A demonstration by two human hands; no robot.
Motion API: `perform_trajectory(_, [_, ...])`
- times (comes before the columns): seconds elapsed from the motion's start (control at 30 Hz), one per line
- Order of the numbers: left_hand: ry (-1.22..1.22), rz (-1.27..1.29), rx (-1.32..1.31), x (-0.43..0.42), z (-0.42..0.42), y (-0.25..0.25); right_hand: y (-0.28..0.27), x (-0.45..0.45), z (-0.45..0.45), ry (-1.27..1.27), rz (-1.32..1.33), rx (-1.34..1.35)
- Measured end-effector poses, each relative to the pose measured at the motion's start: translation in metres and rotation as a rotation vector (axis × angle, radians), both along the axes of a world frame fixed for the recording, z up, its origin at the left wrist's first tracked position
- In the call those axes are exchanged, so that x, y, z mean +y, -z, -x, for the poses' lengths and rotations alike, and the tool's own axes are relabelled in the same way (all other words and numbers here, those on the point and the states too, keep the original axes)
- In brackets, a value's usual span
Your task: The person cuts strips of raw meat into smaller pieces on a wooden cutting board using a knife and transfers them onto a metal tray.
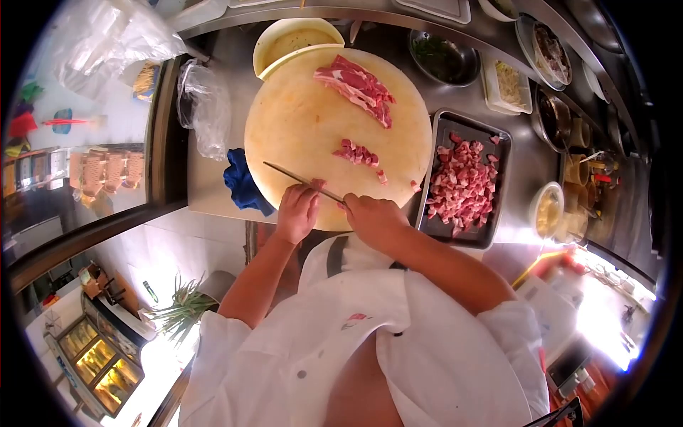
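My right hand (373, 219) is closed round the handle of a knife (290, 175), whose narrow-looking blade points up and left over the round cutting board (284, 121). At the board's near edge my left hand (297, 211) is closed beside the blade, its fingertips on a small piece of meat (319, 183) mostly hidden by fingers and blade. Farther up the board lie a short row of cut meat chunks (356, 152) and a large slab of raw meat (357, 89). A few loose bits sit near the right rim.
Right of the board, a dark tray (460, 240) holds a heap of diced meat (464, 181). Behind the board stands a pale yellow tub (265, 65). A blue cloth (245, 183) and a plastic bag (206, 107) lie left. A metal bowl of greens (445, 58) stands back right.
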State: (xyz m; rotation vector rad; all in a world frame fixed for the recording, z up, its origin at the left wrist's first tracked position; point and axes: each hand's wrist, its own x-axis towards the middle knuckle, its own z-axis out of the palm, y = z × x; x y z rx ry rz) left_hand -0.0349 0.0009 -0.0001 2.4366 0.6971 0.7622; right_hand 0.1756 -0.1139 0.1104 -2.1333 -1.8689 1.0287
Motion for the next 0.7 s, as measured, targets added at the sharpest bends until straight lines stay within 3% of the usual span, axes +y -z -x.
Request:
perform_trajectory(0.23, [-0.007,0.002,0.014,0.002,-0.007,-0.007,0.007,0.020,0.009,-0.085,0.004,0.000])
perform_trajectory(0.43, [0.009,-0.013,0.012,-0.002,0.003,0.015,0.058,0.063,0.019,-0.084,-0.074,0.031])
perform_trajectory(0.7, [0.059,0.001,-0.028,-0.010,0.018,-0.011,0.020,0.038,-0.018,0.061,-0.041,0.077])
